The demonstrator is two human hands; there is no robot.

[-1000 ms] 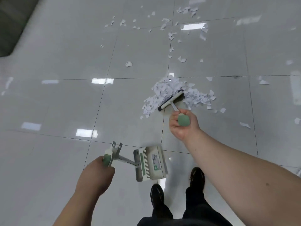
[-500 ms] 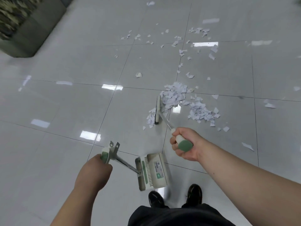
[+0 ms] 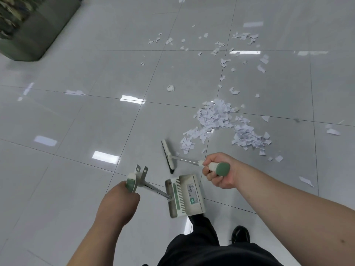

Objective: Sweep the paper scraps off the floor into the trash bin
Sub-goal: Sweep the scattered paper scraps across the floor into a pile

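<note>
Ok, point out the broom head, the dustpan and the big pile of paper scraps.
broom head [image 3: 167, 155]: head view, middle of the bristle bar.
dustpan [image 3: 192, 196]: head view, labelled pan surface.
big pile of paper scraps [image 3: 216, 116]: head view, thickest part of the heap.

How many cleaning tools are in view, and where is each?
2. The right hand holds the broom, its head left of the paper pile. The left hand holds the dustpan near the black shoe. None seems hidden.

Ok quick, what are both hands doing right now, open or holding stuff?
The left hand is closed, gripping the handle of the dustpan.
The right hand is closed, gripping the handle of the broom.
</note>
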